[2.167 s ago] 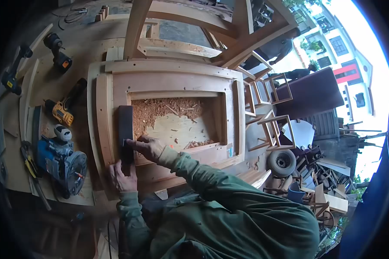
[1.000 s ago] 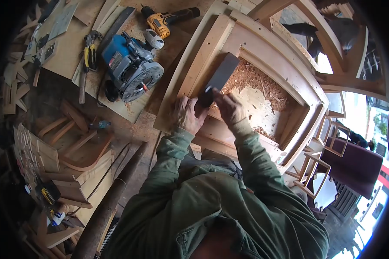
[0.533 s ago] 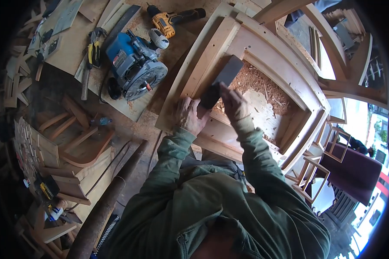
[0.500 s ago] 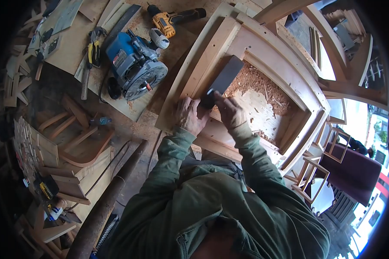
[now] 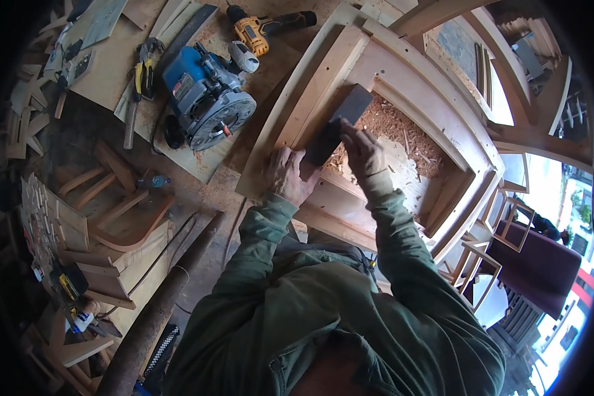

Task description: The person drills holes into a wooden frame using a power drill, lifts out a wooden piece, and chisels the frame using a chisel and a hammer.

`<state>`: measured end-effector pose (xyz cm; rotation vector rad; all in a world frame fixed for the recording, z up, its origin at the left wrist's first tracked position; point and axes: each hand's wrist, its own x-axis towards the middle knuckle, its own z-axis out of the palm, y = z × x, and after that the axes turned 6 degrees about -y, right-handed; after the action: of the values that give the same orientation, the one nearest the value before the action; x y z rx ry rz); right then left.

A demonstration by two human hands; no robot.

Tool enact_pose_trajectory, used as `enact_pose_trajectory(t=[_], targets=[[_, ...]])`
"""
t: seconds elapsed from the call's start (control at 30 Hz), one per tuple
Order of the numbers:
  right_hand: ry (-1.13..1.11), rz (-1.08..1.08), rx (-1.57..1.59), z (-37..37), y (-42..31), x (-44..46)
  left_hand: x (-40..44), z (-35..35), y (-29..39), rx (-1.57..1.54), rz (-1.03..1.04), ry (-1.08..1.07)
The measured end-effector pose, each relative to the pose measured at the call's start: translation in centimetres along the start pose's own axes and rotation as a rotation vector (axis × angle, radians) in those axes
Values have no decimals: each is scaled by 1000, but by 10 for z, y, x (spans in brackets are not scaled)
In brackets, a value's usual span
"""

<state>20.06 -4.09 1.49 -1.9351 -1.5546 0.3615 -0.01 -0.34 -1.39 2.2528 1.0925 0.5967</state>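
Note:
A long dark block [image 5: 344,115] lies at a slant on the left part of a wooden frame [image 5: 323,79], beside the recess full of wood shavings [image 5: 393,125]. My left hand [image 5: 289,177] grips the near end of the block, its thumb toward the block and its fingers over the frame edge. Above the block's middle, my right hand [image 5: 364,150] is closed in a pinch at its right edge. Whatever small thing those fingertips may hold is too small to make out.
Left of the frame a blue router [image 5: 201,92], a yellow drill [image 5: 251,33] and yellow-handled pliers [image 5: 144,72] lie on the workbench [image 5: 105,82]. A rusty pipe [image 5: 162,303] slants at lower left. Curved wooden parts [image 5: 501,59] stand at upper right.
The view has swung left and down since the earliest frame. Over the last half second my right hand has slid up along the block, away from my body. My left hand stays at the near end.

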Motion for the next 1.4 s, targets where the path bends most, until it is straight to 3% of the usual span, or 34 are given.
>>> enact_pose_trajectory(t=[0.1,0.27,0.4,0.43,0.53,0.57,0.7,0.8,0.83,0.93,0.97,1.0,1.13,1.2,1.23,1.3,1.37,1.4], targets=[[-68,-54,-59,3,1,-31,4,-1,0,9,-10,1],[-79,20,10,-8,-15,-7,4,0,2,-7,-22,2],[-131,3,-12,-2,17,-25,4,0,-2,19,-9,25],[-25,-22,103,-9,5,-8,1,3,-2,18,-10,29],[-83,5,37,-1,-8,-16,2,2,-2,39,-20,5],[-92,-86,-61,5,-7,-29,3,2,-1,31,-18,9],[-139,-6,-30,-1,8,-29,-1,2,-3,10,-18,20],[-136,-9,-38,4,-6,-25,4,2,0,7,-3,26],[-100,-105,-11,11,-8,-38,4,-1,0,12,-6,20],[-116,-36,-69,-1,14,-26,2,0,0,-8,30,52],[-56,-129,-87,-10,13,-5,0,0,0,-2,24,43],[-52,-27,36,-15,6,4,2,0,-2,5,25,42],[-220,-105,4,-3,-17,-42,2,-1,0,-25,-25,-3],[-258,42,237,-23,-26,-46,4,-13,5,-64,9,29],[-299,233,548,-39,-36,-46,4,-22,12,-87,28,37],[-318,499,1063,-64,-54,-45,6,-46,29,-446,-124,-83],[-371,543,1304,-81,-66,-45,8,-47,38,-968,-233,-209],[-387,566,1387,-85,-70,-47,11,-49,43,-1028,-225,-256]])
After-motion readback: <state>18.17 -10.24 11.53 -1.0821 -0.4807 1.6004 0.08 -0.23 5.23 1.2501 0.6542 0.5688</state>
